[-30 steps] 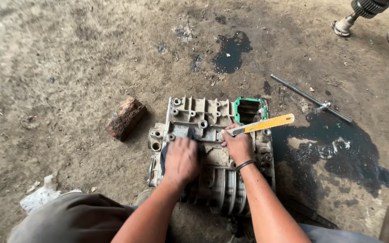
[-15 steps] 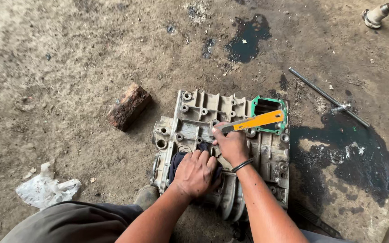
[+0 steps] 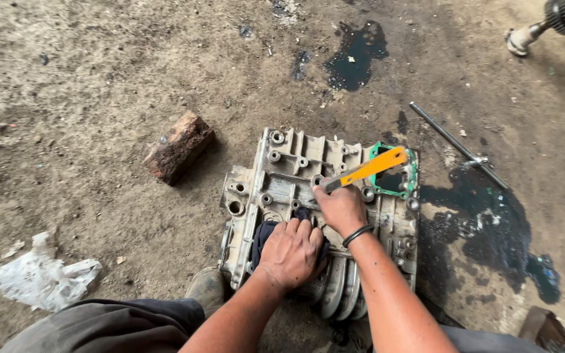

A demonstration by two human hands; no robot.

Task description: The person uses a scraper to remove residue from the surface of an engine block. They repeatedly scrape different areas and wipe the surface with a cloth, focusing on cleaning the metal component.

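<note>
A grey, dirty metal engine casing (image 3: pixel 282 176) lies flat on the ground in front of me, with a green gasket (image 3: pixel 410 175) at its far right corner. My left hand (image 3: pixel 292 252) presses a dark cloth (image 3: pixel 263 236) down onto the near part of the casing. My right hand (image 3: pixel 340 208), with a black band on the wrist, grips a scraper with an orange handle (image 3: pixel 367 168); the handle sticks up and to the right, and the blade end is hidden under my fingers.
A brown brick (image 3: pixel 179 146) lies left of the casing. A long metal rod (image 3: pixel 456 144) and dark oil puddles (image 3: pixel 492 229) are on the right. A crumpled white plastic bag (image 3: pixel 40 278) sits near left. A geared shaft (image 3: pixel 550 23) lies at top right.
My left hand has slid back toward me along the casing with the cloth. My right hand has shifted slightly, still holding the scraper. The view has tilted a little.
</note>
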